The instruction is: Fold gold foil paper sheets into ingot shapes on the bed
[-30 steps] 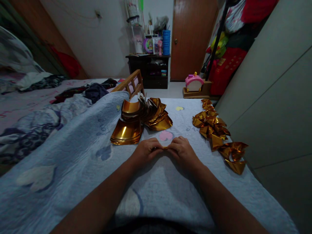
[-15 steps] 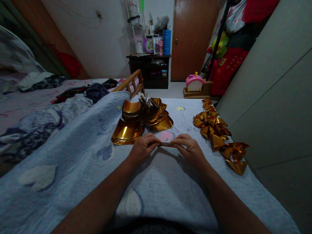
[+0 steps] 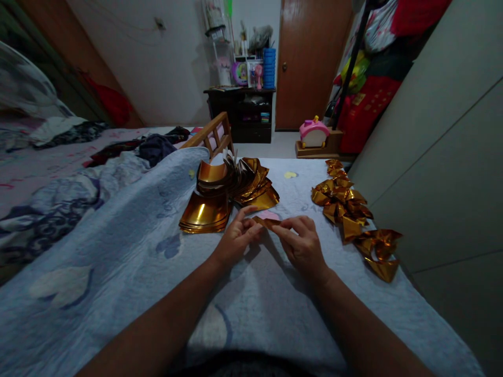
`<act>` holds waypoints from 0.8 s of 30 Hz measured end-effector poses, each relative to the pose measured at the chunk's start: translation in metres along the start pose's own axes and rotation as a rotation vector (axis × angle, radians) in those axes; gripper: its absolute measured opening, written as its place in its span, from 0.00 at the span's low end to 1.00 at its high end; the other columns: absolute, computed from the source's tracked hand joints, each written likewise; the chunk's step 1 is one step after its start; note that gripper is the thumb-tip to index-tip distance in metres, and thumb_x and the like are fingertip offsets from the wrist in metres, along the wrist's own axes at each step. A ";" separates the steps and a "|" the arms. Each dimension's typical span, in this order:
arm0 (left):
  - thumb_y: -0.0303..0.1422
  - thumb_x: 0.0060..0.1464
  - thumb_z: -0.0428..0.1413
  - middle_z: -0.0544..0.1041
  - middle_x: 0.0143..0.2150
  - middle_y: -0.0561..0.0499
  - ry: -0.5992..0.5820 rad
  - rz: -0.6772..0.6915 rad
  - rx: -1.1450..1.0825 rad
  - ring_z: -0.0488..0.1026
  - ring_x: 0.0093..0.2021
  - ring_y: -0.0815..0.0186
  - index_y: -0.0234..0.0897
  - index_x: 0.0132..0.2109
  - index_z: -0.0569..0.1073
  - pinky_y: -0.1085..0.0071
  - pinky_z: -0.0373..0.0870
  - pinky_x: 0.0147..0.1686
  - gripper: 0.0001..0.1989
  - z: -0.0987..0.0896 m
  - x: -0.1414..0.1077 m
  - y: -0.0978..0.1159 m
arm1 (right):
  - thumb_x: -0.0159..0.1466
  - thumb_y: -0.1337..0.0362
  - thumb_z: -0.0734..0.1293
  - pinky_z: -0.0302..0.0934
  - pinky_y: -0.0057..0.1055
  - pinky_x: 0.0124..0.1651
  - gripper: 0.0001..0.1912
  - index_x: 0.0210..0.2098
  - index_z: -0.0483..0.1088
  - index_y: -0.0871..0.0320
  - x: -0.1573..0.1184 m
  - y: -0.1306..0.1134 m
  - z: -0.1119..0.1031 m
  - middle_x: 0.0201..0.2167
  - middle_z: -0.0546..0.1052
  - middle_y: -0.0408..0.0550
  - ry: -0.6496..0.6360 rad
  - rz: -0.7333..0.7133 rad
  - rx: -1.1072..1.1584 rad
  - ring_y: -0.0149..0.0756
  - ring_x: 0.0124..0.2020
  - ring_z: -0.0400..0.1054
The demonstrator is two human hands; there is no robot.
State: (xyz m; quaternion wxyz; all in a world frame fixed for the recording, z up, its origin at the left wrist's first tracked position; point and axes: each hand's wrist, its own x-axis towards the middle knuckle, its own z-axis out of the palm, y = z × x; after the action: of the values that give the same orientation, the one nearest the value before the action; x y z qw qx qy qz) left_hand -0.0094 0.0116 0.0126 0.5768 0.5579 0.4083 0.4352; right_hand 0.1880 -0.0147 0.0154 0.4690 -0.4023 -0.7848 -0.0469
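1. A person's right hand (image 3: 302, 242) pinched a small folded piece of gold foil (image 3: 268, 223) at the center of the frame, thumb and forefinger closed on its right end.
2. The left hand (image 3: 238, 238) had its forefinger lifted well away from the thumb, other fingers curled, at the foil's left end; whether it touched the foil could not be told.
3. Fanned gold foil sheets (image 3: 206, 209) lay left of center, just beyond the left hand, leaving it little room on the far side.
4. Folded gold pieces (image 3: 346, 209) lined the bedspread's right edge, near a pale panel (image 3: 451, 157); the light-blue bedspread (image 3: 267, 314) stretched between them and the right hand, and across the lower center between the forearms, giving room to move.
5. Half a second earlier, both hands had gripped the ends of a flat, duller-looking strip; by this moment the left fingers had parted and the piece showed gold, while sheets and folded pieces had stayed put.
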 end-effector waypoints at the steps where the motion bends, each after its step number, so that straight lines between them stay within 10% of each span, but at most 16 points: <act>1: 0.42 0.57 0.60 0.73 0.32 0.56 -0.006 0.005 -0.007 0.71 0.31 0.69 0.42 0.59 0.67 0.75 0.66 0.31 0.25 0.001 0.000 0.001 | 0.69 0.70 0.65 0.59 0.39 0.46 0.11 0.45 0.79 0.53 -0.001 0.000 0.002 0.35 0.77 0.48 -0.042 -0.025 -0.002 0.39 0.39 0.64; 9: 0.36 0.55 0.60 0.78 0.35 0.50 0.062 0.046 0.269 0.74 0.37 0.65 0.37 0.38 0.79 0.69 0.70 0.38 0.08 0.002 0.005 -0.002 | 0.69 0.68 0.65 0.58 0.39 0.47 0.09 0.43 0.78 0.54 -0.008 0.001 0.014 0.39 0.78 0.50 -0.376 -0.034 0.056 0.41 0.42 0.65; 24: 0.26 0.54 0.59 0.75 0.45 0.46 0.057 0.248 0.845 0.71 0.49 0.58 0.37 0.42 0.78 0.59 0.69 0.52 0.08 -0.001 0.003 -0.012 | 0.67 0.69 0.67 0.56 0.36 0.45 0.05 0.37 0.77 0.57 -0.010 -0.005 0.018 0.40 0.78 0.50 -0.642 0.050 0.105 0.38 0.40 0.64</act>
State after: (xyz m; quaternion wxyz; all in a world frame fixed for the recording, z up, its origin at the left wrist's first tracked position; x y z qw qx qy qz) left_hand -0.0086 0.0149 0.0010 0.2299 0.7772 0.4961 0.3113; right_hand 0.1742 -0.0160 -0.0014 0.2186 -0.3908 -0.8839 0.1346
